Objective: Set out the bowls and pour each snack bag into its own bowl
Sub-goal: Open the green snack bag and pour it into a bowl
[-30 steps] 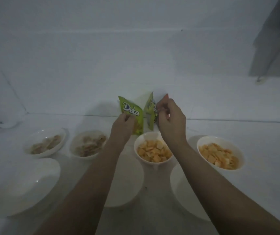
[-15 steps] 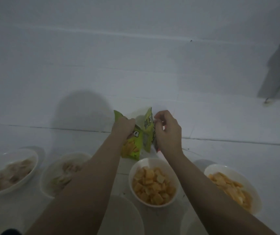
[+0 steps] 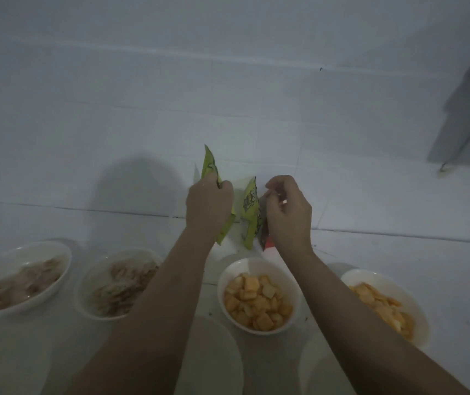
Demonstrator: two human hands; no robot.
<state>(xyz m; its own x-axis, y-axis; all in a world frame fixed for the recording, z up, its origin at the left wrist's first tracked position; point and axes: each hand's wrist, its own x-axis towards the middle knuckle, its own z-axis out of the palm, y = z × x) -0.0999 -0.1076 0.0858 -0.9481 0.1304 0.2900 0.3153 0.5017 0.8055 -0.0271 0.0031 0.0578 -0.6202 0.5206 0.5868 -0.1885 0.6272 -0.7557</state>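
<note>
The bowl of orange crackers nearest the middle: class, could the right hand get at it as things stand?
Probably yes, but not freely. The bowl of orange crackers sits just below the right hand with nothing between them; however, that hand's grip is taken up by a green snack bag.

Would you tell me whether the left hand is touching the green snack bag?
Touching: the head view shows the left hand gripping the green snack bag, fingers curled round its edge.
</note>
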